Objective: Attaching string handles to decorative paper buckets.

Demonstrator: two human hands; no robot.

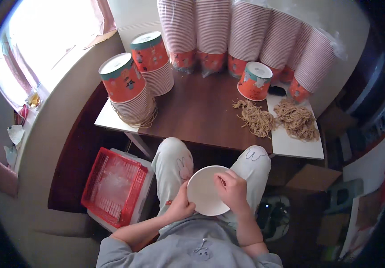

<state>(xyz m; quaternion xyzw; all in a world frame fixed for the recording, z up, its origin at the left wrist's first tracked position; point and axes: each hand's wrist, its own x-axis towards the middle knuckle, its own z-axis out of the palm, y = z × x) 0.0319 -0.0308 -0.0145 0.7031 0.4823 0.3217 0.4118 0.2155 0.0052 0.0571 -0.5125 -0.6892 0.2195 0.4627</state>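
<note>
The left hand [180,206] is gripping the lower-left rim of a white paper bucket [207,190], which is lying over the lap with its opening facing up. The right hand [232,189] is closing its fingers over the bucket's right rim. Ahead, the table [201,111] is carrying stacked red buckets [130,85] and tan string bundles [275,118].

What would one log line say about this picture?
left hand: holds white paper bowl rim | right hand: fingers inside bowl | table: cup stacks, string piles | floor: red basket
</note>
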